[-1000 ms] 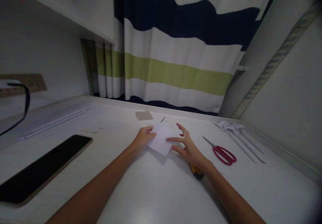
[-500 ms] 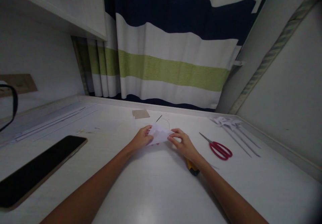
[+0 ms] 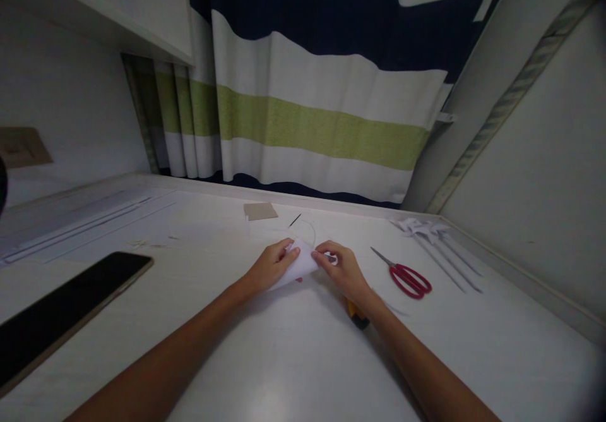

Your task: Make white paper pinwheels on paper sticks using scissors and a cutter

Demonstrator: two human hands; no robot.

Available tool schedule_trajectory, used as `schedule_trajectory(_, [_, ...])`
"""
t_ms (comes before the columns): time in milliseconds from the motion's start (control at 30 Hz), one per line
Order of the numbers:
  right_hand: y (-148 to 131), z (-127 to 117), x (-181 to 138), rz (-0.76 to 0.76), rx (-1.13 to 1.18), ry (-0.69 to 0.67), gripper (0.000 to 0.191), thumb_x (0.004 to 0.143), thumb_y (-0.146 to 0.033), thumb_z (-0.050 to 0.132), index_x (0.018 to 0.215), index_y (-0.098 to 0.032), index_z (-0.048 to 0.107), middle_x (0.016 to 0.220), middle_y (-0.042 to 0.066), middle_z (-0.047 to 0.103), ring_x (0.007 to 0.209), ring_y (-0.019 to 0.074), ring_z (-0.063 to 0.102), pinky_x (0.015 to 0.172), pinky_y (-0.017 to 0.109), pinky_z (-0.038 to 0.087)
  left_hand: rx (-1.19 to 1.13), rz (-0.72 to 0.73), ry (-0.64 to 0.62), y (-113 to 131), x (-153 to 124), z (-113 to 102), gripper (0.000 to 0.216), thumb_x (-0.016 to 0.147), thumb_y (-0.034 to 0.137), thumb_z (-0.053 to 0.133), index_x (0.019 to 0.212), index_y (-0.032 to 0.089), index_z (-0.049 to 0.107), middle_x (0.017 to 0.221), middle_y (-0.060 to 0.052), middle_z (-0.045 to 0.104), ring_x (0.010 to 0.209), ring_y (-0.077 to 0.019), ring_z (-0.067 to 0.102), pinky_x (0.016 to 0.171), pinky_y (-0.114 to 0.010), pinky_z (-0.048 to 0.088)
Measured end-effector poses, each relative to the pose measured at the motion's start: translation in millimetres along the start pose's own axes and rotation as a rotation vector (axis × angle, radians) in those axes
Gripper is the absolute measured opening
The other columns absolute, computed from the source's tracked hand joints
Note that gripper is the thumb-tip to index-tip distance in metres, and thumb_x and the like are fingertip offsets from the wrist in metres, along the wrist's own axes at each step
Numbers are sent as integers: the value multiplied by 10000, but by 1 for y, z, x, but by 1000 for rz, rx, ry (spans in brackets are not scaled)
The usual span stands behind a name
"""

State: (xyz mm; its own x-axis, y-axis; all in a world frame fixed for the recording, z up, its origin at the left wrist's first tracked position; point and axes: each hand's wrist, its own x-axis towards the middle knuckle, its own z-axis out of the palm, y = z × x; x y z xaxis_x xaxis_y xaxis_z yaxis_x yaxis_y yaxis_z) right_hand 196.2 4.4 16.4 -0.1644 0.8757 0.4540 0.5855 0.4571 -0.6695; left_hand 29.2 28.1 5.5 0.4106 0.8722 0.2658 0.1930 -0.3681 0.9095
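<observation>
A small white piece of paper (image 3: 303, 263) is held between my two hands above the white table. My left hand (image 3: 273, 263) grips its left side, thumb on top. With thumb and fingers pinched, my right hand (image 3: 338, 264) holds the right edge. A tiny red thing (image 3: 298, 279) shows just under the paper; its kind is hidden. Beyond the hands lie a thin dark needle-like stick (image 3: 295, 220) and a pale curved thread (image 3: 312, 227). Under my right forearm sits a yellow and black tool (image 3: 356, 314), partly covered.
Red-handled scissors (image 3: 408, 280) lie right of my right hand. Farther right are white paper pinwheels (image 3: 421, 227) on sticks. A phone (image 3: 71, 311) lies at left, near long paper strips (image 3: 95, 223). A beige card (image 3: 260, 211) lies at the back, before the striped curtain (image 3: 312, 125).
My left hand has shifted along the paper toward my right hand, its thumb now farther over the sheet. The paper has turned and looks more slanted. The view has moved slightly.
</observation>
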Motion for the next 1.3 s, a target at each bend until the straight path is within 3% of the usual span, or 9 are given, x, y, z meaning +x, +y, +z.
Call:
schedule_trajectory(167, [-4, -2, -1, -52, -28, 14, 139, 740, -266, 496, 676, -163, 562, 700, 29, 575, 645, 125, 520, 552, 219, 391, 92, 43, 95, -4, 2, 2, 193, 716, 329, 469, 755, 142, 490, 499, 70, 351, 430, -66, 342, 400, -180, 249])
schedule_trajectory(400, [-5, -3, -1, -70, -1, 100, 108, 721, -262, 523, 690, -171, 574, 718, 34, 579, 659, 138, 527, 595, 242, 403, -197, -47, 87, 5, 4, 4, 225, 679, 329, 510, 741, 113, 524, 631, -10, 550, 552, -113, 497, 486, -201, 367])
schedule_trajectory(567, [-4, -2, -1, -52, 5, 127, 88, 710, -247, 532, 681, -175, 573, 705, 32, 581, 647, 139, 522, 590, 248, 402, -123, -23, 122, 7, 2, 3, 228, 679, 324, 513, 615, 111, 568, 574, 4, 533, 550, -114, 476, 497, -199, 355])
schedule_trajectory(800, [-6, -2, -1, -18, 14, 105, 94, 688, -249, 557, 670, -168, 602, 684, 27, 607, 635, 133, 526, 595, 237, 393, -60, -8, 102, 5, 3, 2, 246, 708, 320, 460, 600, 118, 549, 554, 15, 492, 525, -102, 425, 461, -190, 316])
schedule_trajectory(1033, [-9, -2, -1, 34, 5, 57, 102, 681, -245, 557, 667, -178, 633, 659, 11, 639, 597, 132, 538, 580, 244, 380, -42, 9, 96, 4, 4, 3, 231, 717, 303, 440, 642, 119, 558, 565, 13, 484, 539, -107, 422, 466, -191, 322])
schedule_trajectory(1300, [-4, 0, 0, 46, 66, 64, 80, 645, -257, 592, 639, -182, 619, 698, 20, 649, 650, 149, 565, 618, 262, 385, -76, 8, 91, 8, 2, 3, 251, 727, 284, 445, 795, 116, 619, 689, -29, 581, 620, -135, 492, 532, -201, 373])
